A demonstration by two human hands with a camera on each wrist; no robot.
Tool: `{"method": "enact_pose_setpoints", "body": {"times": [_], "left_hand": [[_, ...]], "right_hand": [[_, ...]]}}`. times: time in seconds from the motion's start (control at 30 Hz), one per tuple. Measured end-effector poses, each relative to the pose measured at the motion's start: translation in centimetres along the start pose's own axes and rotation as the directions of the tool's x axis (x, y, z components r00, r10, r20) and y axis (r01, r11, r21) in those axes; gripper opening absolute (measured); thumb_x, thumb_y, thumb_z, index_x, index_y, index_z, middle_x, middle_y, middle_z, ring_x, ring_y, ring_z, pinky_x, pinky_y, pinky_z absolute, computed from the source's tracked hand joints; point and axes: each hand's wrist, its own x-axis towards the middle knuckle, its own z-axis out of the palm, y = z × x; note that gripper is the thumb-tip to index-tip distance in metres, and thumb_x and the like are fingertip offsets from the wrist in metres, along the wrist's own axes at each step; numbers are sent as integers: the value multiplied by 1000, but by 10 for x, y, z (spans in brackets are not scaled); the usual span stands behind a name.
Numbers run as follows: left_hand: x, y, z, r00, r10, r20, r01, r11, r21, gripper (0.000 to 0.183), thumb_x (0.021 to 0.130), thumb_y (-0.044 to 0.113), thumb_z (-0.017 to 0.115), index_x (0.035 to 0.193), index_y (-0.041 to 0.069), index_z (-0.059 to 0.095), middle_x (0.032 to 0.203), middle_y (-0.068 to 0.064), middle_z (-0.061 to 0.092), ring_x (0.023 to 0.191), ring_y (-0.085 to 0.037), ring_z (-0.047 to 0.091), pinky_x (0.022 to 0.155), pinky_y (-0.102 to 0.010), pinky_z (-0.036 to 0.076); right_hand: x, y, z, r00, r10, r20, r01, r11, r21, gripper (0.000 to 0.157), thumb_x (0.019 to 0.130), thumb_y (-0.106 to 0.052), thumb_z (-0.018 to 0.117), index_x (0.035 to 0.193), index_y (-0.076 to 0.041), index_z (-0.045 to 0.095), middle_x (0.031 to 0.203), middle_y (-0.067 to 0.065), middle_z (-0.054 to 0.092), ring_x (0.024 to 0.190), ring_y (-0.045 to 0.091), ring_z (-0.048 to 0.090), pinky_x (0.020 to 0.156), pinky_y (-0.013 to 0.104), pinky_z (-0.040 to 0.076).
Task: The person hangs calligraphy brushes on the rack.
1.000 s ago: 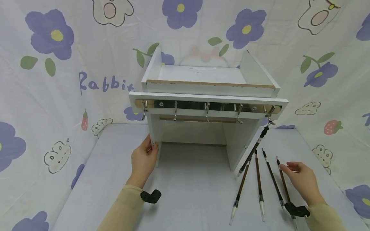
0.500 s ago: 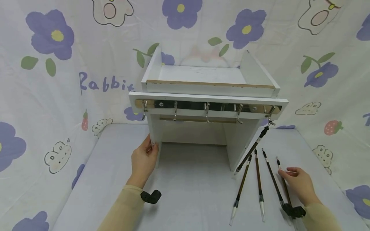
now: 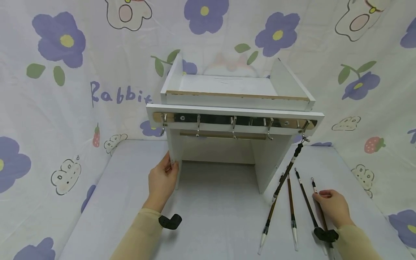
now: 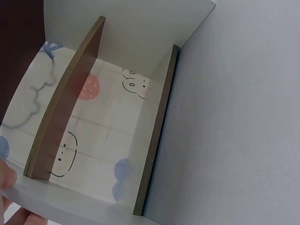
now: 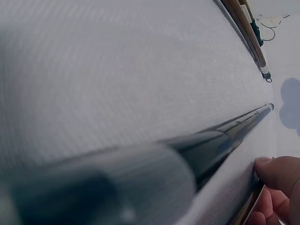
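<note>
A white shelf rack (image 3: 208, 109) stands at the back of the table, a row of metal hooks along its front. My left hand (image 3: 162, 182) grips the edge of its left side panel (image 3: 173, 144); in the left wrist view, fingertips (image 4: 7, 176) show at the panel's edge. From the rightmost hook (image 3: 304, 127) a dark calligraphy brush (image 3: 287, 172) hangs by its loop, tilted. My right hand (image 3: 333, 206) pinches the upper handle of the rightmost calligraphy brush (image 3: 321, 215), which lies on the table. Thumb and fingers meet that handle (image 5: 248, 206) in the right wrist view.
Left of the pinched brush lie a dark brush (image 3: 305, 196), a brown brush (image 3: 291, 206) and another brush (image 3: 269, 218), partly behind the hanging one. Their tips wear clear caps. A patterned cloth (image 3: 107, 72) covers the wall behind.
My right hand has moved left and slightly down onto the rightmost brush and now pinches it. The hanging brush has swung a little. My left hand keeps its grip on the panel.
</note>
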Motion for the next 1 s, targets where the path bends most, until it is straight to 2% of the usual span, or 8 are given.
{"method": "enact_pose_setpoints", "body": {"times": [0.3, 0.6, 0.77, 0.87, 1.0], "left_hand": [[0, -1, 0, 1000, -5, 0, 5, 1000, 8, 45, 87, 24, 57, 131, 20, 47, 107, -8, 63, 88, -10, 62, 68, -19, 51], [0, -2, 0, 1000, 1, 5, -1, 1000, 2, 45, 87, 24, 57, 131, 21, 46, 107, -8, 62, 89, -10, 61, 69, -20, 51], [0, 0, 0, 1000, 0, 4, 0, 1000, 7, 45, 87, 25, 56, 131, 21, 46, 106, -8, 63, 88, -11, 61, 69, -19, 51], [0, 0, 0, 1000, 5, -3, -5, 1000, 7, 45, 87, 24, 57, 131, 21, 47, 106, -8, 63, 89, -11, 61, 69, -19, 51], [-1, 0, 0, 1000, 6, -7, -6, 1000, 9, 45, 87, 23, 57, 130, 20, 47, 107, -8, 63, 89, -11, 61, 69, -20, 51]], "right_hand": [[1, -3, 1, 1000, 31, -2, -31, 999, -24, 42, 85, -33, 58, 105, 3, 56, 93, 19, 59, 75, 25, 55, 50, 28, 41], [-1, -3, -6, 998, 38, 41, -37, 999, -34, 44, 84, -36, 58, 108, 1, 56, 97, 19, 58, 77, 25, 54, 51, 26, 41], [-6, -6, -15, 998, -30, 52, 31, 999, -11, 46, 86, -35, 53, 110, 4, 55, 93, 17, 60, 74, 22, 56, 52, 28, 46], [-10, -12, -21, 995, -89, 35, 89, 996, 2, 49, 88, -37, 49, 113, 5, 54, 97, 19, 59, 76, 22, 56, 54, 29, 47], [-19, -25, -28, 992, -125, 14, 125, 992, 24, 54, 88, -43, 47, 116, 3, 54, 102, 20, 56, 80, 25, 54, 55, 29, 46]]}}
